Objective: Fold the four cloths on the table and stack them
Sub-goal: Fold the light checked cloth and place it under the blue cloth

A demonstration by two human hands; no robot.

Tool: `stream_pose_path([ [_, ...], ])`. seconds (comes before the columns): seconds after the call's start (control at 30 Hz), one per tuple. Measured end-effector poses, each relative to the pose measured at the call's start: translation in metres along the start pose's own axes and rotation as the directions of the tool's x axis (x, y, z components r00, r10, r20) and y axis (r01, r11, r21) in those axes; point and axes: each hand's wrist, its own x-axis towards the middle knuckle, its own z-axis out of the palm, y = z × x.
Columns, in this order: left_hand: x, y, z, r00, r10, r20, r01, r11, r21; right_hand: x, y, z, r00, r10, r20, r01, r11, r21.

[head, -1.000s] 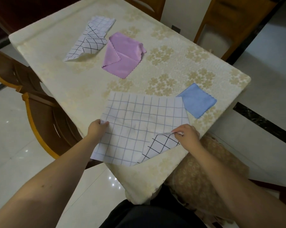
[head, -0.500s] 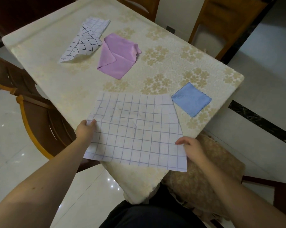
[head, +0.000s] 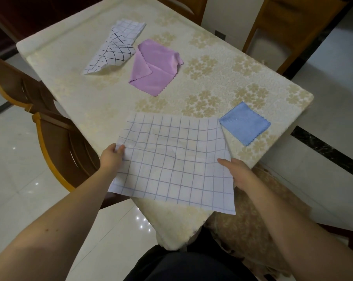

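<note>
Cloth with the pale blue grid [head: 172, 159] lay spread flat at the near corner of the table [head: 222, 82], its near edge overhanging the table edge toward us. We held it at both side edges: our left hand [head: 111, 158] pinched the left edge with thumb on top and fingers curled beneath, and our right hand [head: 239, 175] gripped the right edge near its midpoint, thumb lying over the fabric. Just beside the far right corner of this cloth sat the blue cloth [head: 245, 123], folded into a small square. Well apart, toward the far side, the purple cloth [head: 154, 66] lay loosely folded with one corner turned over, touching the crumpled black-grid cloth [head: 115, 50] to its left. Wooden chairs [head: 56, 136] stood around the table.
</note>
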Motion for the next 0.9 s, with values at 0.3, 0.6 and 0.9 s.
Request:
stream_pose_path([
  [0.3, 0.003, 0.004, -0.007, 0.997, 0.065, 0.032, -0.067, 0.995, 0.069, -0.012, 0.017, -0.021, 0.973, -0.220, -0.072, 0.230, 0.953, 0.197],
  [0.6, 0.008, 0.002, -0.001, 0.995, 0.062, 0.078, -0.068, 0.994, 0.080, -0.004, 0.024, -0.022, 0.959, -0.192, -0.211, 0.229, 0.959, 0.169],
  [0.9, 0.010, -0.003, -0.004, 0.995, 0.054, 0.085, -0.056, 0.998, 0.024, -0.006, 0.037, -0.032, 0.962, -0.168, -0.214, 0.217, 0.948, 0.233],
])
